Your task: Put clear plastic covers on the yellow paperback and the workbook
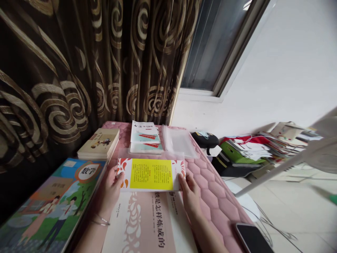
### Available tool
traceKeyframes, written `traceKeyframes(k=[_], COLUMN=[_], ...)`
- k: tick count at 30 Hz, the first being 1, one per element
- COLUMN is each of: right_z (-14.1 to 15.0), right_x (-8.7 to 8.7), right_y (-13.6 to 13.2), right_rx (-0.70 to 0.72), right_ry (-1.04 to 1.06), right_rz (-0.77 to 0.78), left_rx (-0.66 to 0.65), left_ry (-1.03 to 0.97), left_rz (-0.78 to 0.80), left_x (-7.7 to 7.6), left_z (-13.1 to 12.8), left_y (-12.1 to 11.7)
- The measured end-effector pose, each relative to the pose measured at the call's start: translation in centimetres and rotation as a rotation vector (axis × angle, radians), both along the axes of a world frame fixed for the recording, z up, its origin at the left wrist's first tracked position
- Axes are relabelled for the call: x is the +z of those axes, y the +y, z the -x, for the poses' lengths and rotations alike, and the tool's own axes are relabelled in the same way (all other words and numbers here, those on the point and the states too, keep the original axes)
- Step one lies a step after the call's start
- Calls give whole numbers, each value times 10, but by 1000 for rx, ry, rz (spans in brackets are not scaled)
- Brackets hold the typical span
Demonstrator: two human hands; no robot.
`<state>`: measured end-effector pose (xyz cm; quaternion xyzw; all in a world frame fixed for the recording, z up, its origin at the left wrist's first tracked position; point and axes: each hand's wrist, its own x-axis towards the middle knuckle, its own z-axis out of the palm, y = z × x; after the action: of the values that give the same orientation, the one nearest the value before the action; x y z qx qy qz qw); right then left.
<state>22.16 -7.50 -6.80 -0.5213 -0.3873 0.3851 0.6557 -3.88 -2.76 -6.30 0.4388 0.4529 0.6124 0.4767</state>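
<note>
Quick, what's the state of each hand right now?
Left hand: closed, holding the left end of the red-and-yellow printed sheet.
Right hand: closed, holding its right end.

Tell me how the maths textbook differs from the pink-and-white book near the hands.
The maths textbook has a bright cartoon cover; the pink-and-white book has a pale swirl pattern. The textbook lies left of the left hand; the book lies below the right hand. Both covers carry large printed titles.
</note>
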Motion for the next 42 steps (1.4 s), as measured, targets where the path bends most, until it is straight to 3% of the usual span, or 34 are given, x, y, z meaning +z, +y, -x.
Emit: traceKeyframes(k=[9, 16, 25, 35, 42], right_z=[-1, 0, 1, 1, -1], right_x=[-4, -2, -2, 0, -3], right_y=[3, 0, 2, 2, 0], right_rx=[-29, 29, -10, -30, 33], right_ry=[-55, 32, 28, -27, 64], right_rz=[-23, -39, -1, 0, -20], left_rx=[10, 19, -21, -8, 3], left_ry=[7, 11, -70, -29, -4], left_rz=[-5, 11, 47, 3, 3], left_x=[1, 1, 6, -1, -1], left_z=[-1, -1, 1, 1, 1], left_y=[0, 0, -4, -1, 0])
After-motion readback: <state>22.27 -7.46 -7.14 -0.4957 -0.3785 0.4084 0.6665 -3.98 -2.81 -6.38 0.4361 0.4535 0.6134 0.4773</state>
